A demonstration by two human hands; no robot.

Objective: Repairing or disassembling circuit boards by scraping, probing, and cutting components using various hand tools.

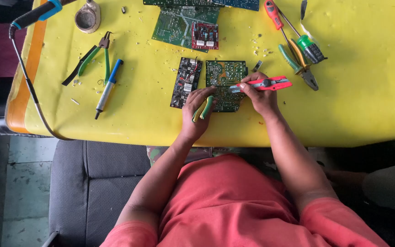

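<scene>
My left hand pins the green circuit board, gripping yellow-green handled pliers; my right hand clasps a red utility knife for scraping.

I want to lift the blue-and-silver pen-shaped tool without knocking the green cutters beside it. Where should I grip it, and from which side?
Take the blue-and-silver pen-shaped tool around its silver barrel, roughly mid-length, pinching across the narrow width. It lies flat and slanted on the yellow table, blue end up, dark tip down-left. Probably come from its right side, where the surface is bare; the green-handled cutters lie close on its left.
</scene>
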